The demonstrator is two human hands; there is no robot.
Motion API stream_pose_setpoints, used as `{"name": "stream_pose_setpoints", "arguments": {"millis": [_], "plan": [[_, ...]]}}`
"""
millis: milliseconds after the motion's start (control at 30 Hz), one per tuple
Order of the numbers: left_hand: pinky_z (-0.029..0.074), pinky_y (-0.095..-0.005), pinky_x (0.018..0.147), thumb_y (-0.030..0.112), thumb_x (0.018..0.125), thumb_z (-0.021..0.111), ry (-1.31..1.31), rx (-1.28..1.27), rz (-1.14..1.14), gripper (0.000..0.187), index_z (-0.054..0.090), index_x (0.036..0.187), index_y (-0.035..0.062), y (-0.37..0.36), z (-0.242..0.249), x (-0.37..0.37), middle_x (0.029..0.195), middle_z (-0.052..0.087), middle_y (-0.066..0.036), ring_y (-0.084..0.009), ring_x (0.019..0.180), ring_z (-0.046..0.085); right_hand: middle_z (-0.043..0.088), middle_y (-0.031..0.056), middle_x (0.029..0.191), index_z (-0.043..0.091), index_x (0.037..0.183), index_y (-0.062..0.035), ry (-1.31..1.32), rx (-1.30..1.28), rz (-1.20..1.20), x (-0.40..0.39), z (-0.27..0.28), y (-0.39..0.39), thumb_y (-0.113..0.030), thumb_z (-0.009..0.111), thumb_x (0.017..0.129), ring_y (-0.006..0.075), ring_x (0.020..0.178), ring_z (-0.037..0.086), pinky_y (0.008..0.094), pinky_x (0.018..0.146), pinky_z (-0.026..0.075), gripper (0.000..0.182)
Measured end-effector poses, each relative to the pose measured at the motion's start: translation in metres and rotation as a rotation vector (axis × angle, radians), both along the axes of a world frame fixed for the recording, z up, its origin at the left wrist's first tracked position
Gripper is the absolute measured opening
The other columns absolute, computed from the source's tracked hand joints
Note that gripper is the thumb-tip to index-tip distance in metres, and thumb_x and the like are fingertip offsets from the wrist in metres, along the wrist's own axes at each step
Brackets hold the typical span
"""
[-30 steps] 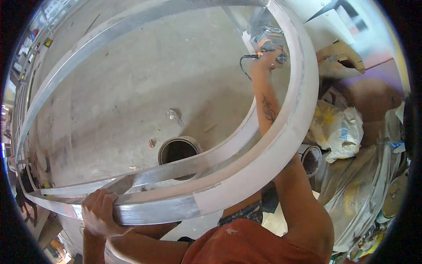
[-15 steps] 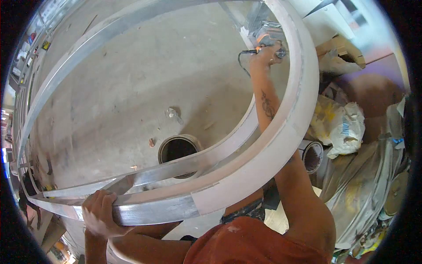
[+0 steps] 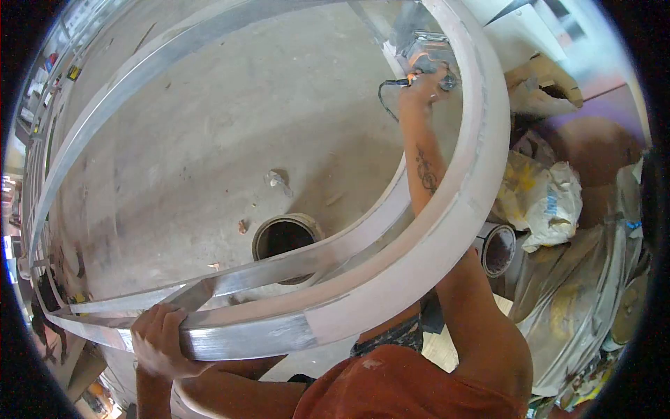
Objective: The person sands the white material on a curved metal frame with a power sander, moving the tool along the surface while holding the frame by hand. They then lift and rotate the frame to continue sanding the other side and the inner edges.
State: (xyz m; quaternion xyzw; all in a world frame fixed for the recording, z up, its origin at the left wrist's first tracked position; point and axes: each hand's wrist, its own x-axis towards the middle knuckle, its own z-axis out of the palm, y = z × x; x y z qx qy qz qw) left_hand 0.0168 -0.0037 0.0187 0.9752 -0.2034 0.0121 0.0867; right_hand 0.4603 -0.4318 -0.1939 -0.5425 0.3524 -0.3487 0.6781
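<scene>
A large curved metal frame (image 3: pixel 244 336) spans the view, bare and shiny on some stretches and coated pale pinkish-white around the right bend. My left hand (image 3: pixel 159 340) wraps around its lower rail at the left, close to a short crosspiece (image 3: pixel 192 295). Reaching under the curved rail and through the frame, my right arm extends to the far side. There my right hand (image 3: pixel 424 87) grips an orange and black corded power sander (image 3: pixel 433 54) against the inside of the frame. The fingers on it are partly hidden, and its black cord (image 3: pixel 385 100) hangs beside the wrist.
An open-topped round bucket (image 3: pixel 283 237) stands on the concrete floor (image 3: pixel 209 140) beyond the near rail. Crumpled plastic (image 3: pixel 278 183) lies there too. At right are a rolled tube (image 3: pixel 499 250), a white and yellow sack (image 3: pixel 551 202), a torn cardboard box (image 3: pixel 548 84) and draped plastic sheeting (image 3: pixel 576 300).
The view has shifted very slightly. My right hand and the sander have moved only a little, while my left hand keeps its hold on the rail.
</scene>
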Motion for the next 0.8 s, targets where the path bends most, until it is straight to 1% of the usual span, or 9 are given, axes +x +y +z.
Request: {"name": "stream_pose_setpoints", "arguments": {"millis": [67,167,267,367,467,600,667,767,800], "plan": [[0.054,-0.0428,0.061,0.048,0.055,0.091,-0.004,0.000,0.003,0.067,0.058,0.093,0.0042,0.002,-0.001,-0.001,0.082,0.064,-0.016,-0.0318,0.069,0.067,0.056,0.0115,0.124,0.045,0.130,-0.0064,-0.053,0.256,-0.139,0.010,-0.002,0.002,-0.040,0.066,0.092,0.0230,0.098,0.060,0.0431,0.084,0.052,0.055],[0.055,-0.0432,0.061,0.047,0.055,0.091,0.004,-0.013,0.006,0.067,0.058,0.093,0.0042,0.005,-0.005,-0.002,0.083,0.065,-0.016,-0.0326,0.069,0.067,0.056,0.0095,0.119,0.033,0.138,-0.0104,-0.224,0.400,-0.050,-0.015,0.039,0.016,-0.041,0.066,0.093,0.0199,0.096,0.060,0.0416,0.083,0.053,0.064],[0.054,-0.0432,0.061,0.047,0.055,0.091,0.018,-0.002,0.005,0.067,0.057,0.093,0.0042,0.004,-0.002,-0.002,0.083,0.064,-0.016,-0.0330,0.069,0.067,0.058,0.0081,0.106,0.031,0.137,-0.0113,-0.196,-0.411,-0.089,0.061,-0.109,-0.040,-0.043,0.067,0.092,0.0185,0.088,0.060,0.0398,0.079,0.053,0.065],[0.054,-0.0428,0.061,0.049,0.056,0.091,0.009,-0.003,0.003,0.067,0.057,0.093,0.0045,0.002,0.000,-0.001,0.083,0.064,-0.015,-0.0326,0.068,0.067,0.058,0.0085,0.107,0.029,0.136,-0.0109,-0.224,-0.218,0.263,0.042,-0.073,-0.036,-0.042,0.068,0.092,0.0188,0.086,0.060,0.0390,0.076,0.054,0.066],[0.054,-0.0421,0.060,0.050,0.056,0.091,0.009,-0.006,0.009,0.068,0.057,0.093,0.0047,-0.002,0.002,0.001,0.081,0.064,-0.015,-0.0321,0.067,0.067,0.056,0.0087,0.113,0.030,0.137,-0.0107,-0.126,0.074,0.071,0.037,-0.053,-0.025,-0.038,0.068,0.093,0.0197,0.087,0.060,0.0388,0.075,0.054,0.064],[0.054,-0.0417,0.059,0.052,0.056,0.091,0.004,0.015,0.008,0.069,0.057,0.092,0.0049,0.001,0.000,0.000,0.081,0.064,-0.014,-0.0314,0.067,0.067,0.055,0.0095,0.117,0.027,0.141,-0.0088,-0.071,0.140,-0.027,0.008,-0.009,-0.005,-0.030,0.067,0.094,0.0202,0.093,0.060,0.0368,0.079,0.054,0.065],[0.054,-0.0421,0.060,0.054,0.057,0.091,0.004,0.015,0.005,0.070,0.057,0.092,0.0045,0.002,-0.001,0.000,0.081,0.064,-0.014,-0.0314,0.067,0.067,0.056,0.0115,0.118,0.024,0.145,-0.0056,0.491,-0.813,0.188,-0.023,-0.002,0.001,-0.022,0.064,0.094,0.0196,0.101,0.060,0.0348,0.085,0.053,0.068],[0.055,-0.0425,0.061,0.055,0.057,0.091,0.003,0.036,0.003,0.070,0.058,0.092,0.0041,0.001,0.001,-0.002,0.082,0.064,-0.015,-0.0315,0.069,0.067,0.056,0.0125,0.121,0.022,0.147,-0.0040,0.020,-0.205,0.054,0.066,-0.108,-0.046,-0.020,0.061,0.094,0.0179,0.108,0.058,0.0345,0.091,0.052,0.068],[0.055,-0.0425,0.061,0.055,0.057,0.091,0.002,0.037,0.002,0.070,0.058,0.092,0.0041,0.001,0.001,-0.002,0.082,0.064,-0.015,-0.0315,0.069,0.067,0.056,0.0125,0.121,0.022,0.147,-0.0040,0.020,-0.204,0.053,0.053,-0.090,-0.037,-0.020,0.061,0.094,0.0179,0.108,0.058,0.0345,0.091,0.052,0.068]]}}
